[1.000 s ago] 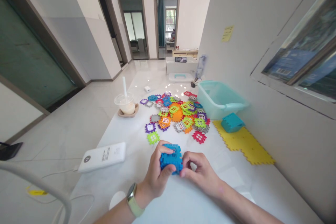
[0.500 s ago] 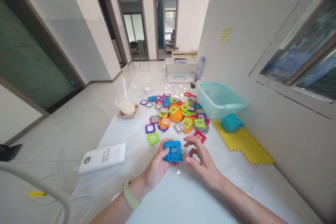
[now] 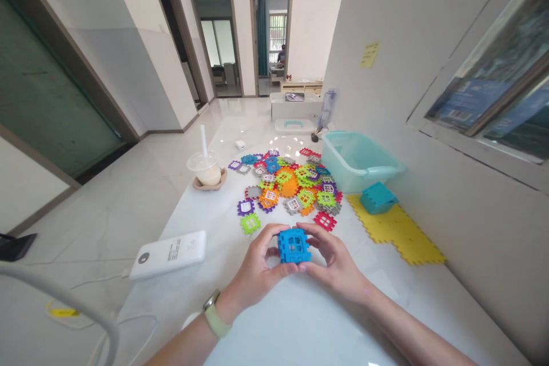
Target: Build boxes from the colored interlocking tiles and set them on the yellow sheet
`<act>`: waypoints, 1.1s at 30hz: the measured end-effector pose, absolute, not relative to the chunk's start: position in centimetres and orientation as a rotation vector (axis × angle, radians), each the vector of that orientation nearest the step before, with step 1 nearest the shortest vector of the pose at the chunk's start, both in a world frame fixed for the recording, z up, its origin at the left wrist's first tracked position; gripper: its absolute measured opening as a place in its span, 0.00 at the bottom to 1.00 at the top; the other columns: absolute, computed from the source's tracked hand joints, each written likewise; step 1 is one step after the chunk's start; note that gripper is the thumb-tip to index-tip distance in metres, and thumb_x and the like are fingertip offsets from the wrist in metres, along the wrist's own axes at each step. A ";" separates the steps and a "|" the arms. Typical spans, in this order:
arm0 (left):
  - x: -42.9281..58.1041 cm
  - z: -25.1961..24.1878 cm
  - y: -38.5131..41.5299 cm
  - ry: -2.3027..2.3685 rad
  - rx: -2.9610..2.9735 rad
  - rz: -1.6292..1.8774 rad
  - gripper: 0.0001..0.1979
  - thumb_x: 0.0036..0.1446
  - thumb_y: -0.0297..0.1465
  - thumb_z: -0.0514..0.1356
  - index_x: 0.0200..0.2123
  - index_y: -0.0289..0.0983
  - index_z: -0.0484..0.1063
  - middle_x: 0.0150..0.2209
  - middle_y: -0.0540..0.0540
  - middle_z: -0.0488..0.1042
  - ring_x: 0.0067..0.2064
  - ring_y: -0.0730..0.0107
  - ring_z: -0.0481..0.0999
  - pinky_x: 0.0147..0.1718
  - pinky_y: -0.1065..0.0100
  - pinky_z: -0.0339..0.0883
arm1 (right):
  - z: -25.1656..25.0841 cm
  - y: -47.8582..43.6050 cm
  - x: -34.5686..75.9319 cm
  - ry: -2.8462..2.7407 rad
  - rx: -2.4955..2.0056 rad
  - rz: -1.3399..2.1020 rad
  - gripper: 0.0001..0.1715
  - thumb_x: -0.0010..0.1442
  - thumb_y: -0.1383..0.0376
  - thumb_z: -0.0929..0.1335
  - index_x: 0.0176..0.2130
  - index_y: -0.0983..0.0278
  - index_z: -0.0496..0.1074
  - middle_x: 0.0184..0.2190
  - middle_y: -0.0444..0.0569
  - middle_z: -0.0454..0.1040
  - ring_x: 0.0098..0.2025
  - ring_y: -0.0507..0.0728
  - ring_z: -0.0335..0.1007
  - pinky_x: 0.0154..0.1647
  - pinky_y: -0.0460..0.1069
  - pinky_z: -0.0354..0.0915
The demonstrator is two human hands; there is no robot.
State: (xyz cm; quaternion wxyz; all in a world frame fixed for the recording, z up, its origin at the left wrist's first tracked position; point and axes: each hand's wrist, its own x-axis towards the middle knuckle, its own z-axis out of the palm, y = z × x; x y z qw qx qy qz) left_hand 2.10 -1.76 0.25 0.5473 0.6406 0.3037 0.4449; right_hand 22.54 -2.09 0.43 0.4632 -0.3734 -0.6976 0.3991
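**Blue interlocking plastic cube** (image 3: 294, 246): is being held between both hands at the near end of the tabletop (image 3: 274, 326), with a windowed face turned toward the camera.

**Left hand** (image 3: 257, 266), wearing a pale green-strapped wristwatch (image 3: 215, 320): its fingers (image 3: 274, 234) are being closed around the cube's left side.

**Right hand** (image 3: 337, 263): its fingers (image 3: 317, 234) are being curved around the cube's right side, so that a firm two-handed hold is being kept.

**Step in hand:** the assembled cube is being gripped and examined. Any next move is judged to call for one hand being freed.

**Ahead of the fingers:** a heap of multicoloured waffle-style building pieces (image 3: 287, 186) is being spread across the tabletop.

**Left of the fingers:** a white power bank (image 3: 167, 254) is lying with a cable attached. A lidded cup with a straw (image 3: 205, 168) is standing farther off.

**Right of the fingers:** a teal plastic bin (image 3: 358, 163), a small teal cube (image 3: 377, 197) and a yellow sheet of joined pieces (image 3: 398, 234) are being kept beside a white wall.

**Beyond:** a white-tiled floor (image 3: 240, 114) is leading to open doorways (image 3: 270, 40).
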 end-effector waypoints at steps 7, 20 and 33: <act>1.6 0.9 -1.8 0.747 1.708 1.019 0.26 0.58 0.39 0.67 0.57 0.41 0.64 0.53 0.39 0.67 0.52 0.55 0.72 0.46 0.62 0.73 | 1.2 -2.3 22.5 -1.781 -0.918 0.947 0.30 0.54 0.54 0.76 0.53 0.61 0.69 0.45 0.54 0.77 0.46 0.61 0.75 0.47 0.56 0.73; 1.9 0.1 -1.0 0.733 1.346 1.080 0.19 0.64 0.44 0.59 0.51 0.39 0.69 0.53 0.39 0.70 0.53 0.55 0.72 0.49 0.59 0.70 | 0.6 -2.5 22.7 -1.968 -0.843 0.643 0.37 0.54 0.49 0.75 0.56 0.58 0.61 0.59 0.60 0.65 0.59 0.67 0.65 0.55 0.59 0.69; 1.9 -0.1 -1.9 0.639 1.627 1.140 0.32 0.47 0.40 0.74 0.52 0.43 0.63 0.52 0.41 0.67 0.54 0.54 0.70 0.51 0.59 0.67 | 2.0 -2.4 23.0 -1.930 -0.723 0.832 0.36 0.56 0.55 0.74 0.60 0.59 0.64 0.52 0.57 0.72 0.52 0.63 0.71 0.45 0.55 0.74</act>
